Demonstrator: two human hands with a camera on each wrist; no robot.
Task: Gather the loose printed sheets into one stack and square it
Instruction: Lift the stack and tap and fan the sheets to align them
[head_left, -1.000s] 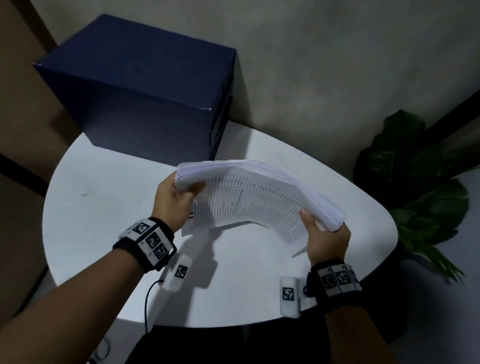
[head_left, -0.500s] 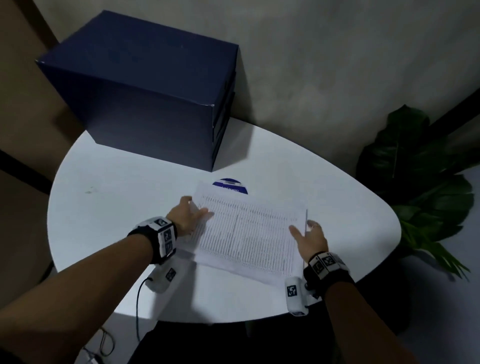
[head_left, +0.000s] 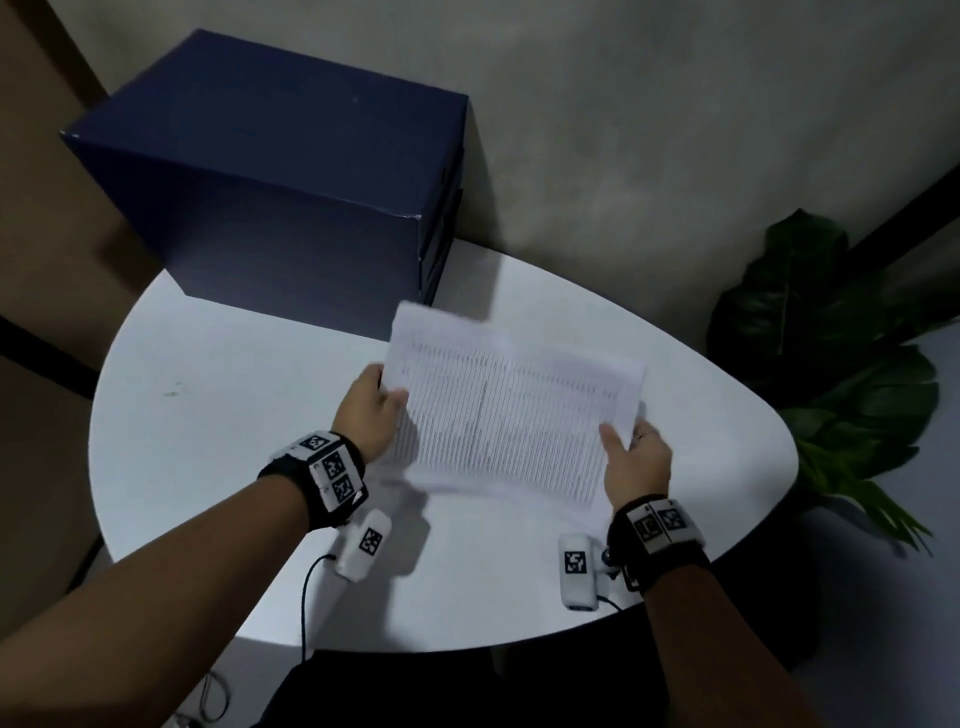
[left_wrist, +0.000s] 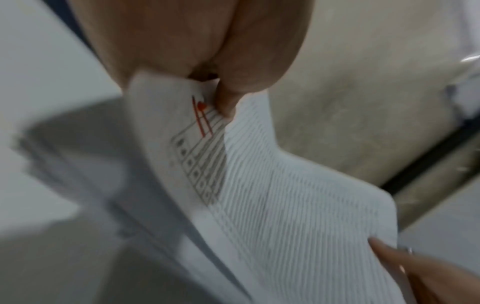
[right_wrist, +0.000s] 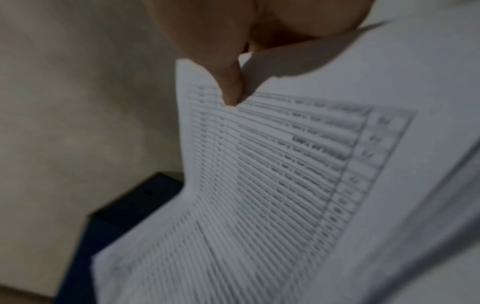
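Observation:
A stack of white printed sheets with table rows hangs tilted above the white table, its far edge raised and blurred. My left hand pinches the stack's left edge, thumb on top; in the left wrist view the thumb presses the printed sheets near a red mark. My right hand pinches the right edge, thumb on the top page. In the right wrist view the thumb lies on the printed sheets. The fingers under the stack are hidden.
A large dark blue box stands at the table's back left, just behind the sheets. A dark leafy plant stands off the table's right edge. A grey wall rises behind.
Half a second ago the stack lay flat on the table under both hands. Now both hands have lifted it, far edge up; the blue disc seen behind it is covered.

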